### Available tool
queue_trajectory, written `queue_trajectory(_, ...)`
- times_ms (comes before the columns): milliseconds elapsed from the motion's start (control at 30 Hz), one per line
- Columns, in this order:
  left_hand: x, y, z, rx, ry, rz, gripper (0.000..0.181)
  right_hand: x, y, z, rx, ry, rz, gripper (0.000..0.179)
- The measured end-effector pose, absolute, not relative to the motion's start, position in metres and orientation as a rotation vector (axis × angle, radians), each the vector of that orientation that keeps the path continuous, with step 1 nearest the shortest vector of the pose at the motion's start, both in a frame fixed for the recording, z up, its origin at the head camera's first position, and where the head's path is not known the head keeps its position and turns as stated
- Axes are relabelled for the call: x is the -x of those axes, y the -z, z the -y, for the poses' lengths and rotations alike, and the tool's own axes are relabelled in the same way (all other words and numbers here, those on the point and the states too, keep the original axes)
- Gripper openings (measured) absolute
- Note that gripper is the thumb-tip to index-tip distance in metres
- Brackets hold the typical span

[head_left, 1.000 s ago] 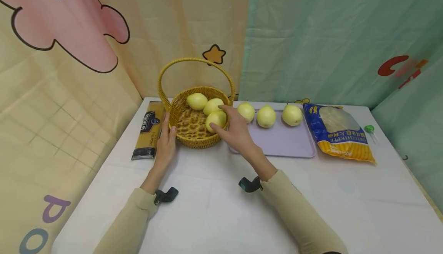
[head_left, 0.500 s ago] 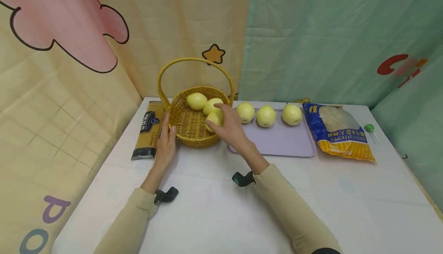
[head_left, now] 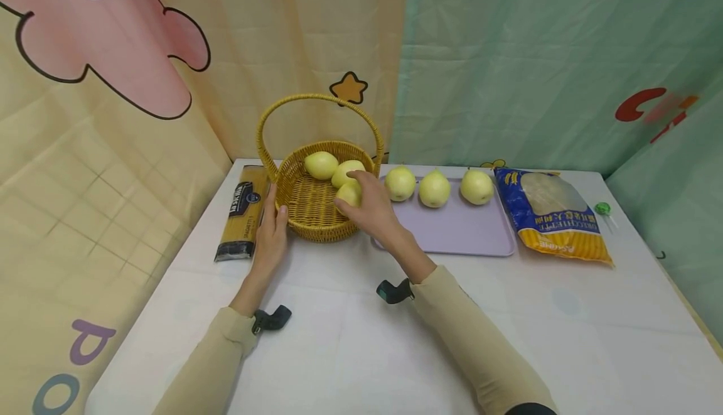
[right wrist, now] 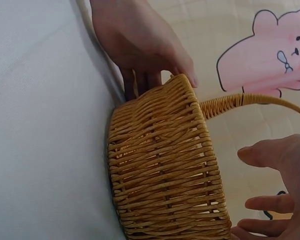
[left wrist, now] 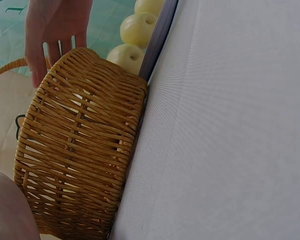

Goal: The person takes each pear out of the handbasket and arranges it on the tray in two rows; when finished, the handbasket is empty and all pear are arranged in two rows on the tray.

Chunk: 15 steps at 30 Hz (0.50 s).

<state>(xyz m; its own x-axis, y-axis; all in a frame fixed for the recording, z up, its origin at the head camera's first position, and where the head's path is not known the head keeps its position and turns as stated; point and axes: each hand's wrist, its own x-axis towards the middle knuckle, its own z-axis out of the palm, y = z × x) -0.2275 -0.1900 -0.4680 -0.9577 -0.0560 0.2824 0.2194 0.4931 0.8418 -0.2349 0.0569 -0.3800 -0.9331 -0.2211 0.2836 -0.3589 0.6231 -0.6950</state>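
Note:
A yellow wicker basket (head_left: 316, 233) with a tall arched handle stands on the table and has three pale yellow-green pears in it. My left hand (head_left: 271, 239) rests against the basket's left side, fingers fairly straight along the outer wall and thumb near the rim. Over the right part of the basket is my right hand (head_left: 374, 211), thumb and fingers spread around the nearest pear (head_left: 349, 193), which it partly covers. In the right wrist view the fingertips (right wrist: 247, 155) stay above the rim, with no pear between them. Two more pears, including the back-left pear (head_left: 321, 166), lie behind.
A lilac tray (head_left: 457, 233) right of the basket bears three pears (head_left: 435, 189) along its back edge. Beyond it lie a blue-and-yellow pasta bag (head_left: 556, 214) and a green lollipop (head_left: 602, 208). A spaghetti pack (head_left: 240, 223) lies left of the basket. Curtains (head_left: 508, 57) hang behind.
My right hand has shifted slightly left over the basket and covers more of the nearest pear. My left hand and the basket have stayed in place.

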Motion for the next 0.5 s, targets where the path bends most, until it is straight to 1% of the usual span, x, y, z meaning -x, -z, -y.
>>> queue_trajectory(500,0.226,0.467,0.19,0.129,1.461,2.477,0.059,0.242,0.372,-0.044,-0.446,-1.001,2.815,0.063)
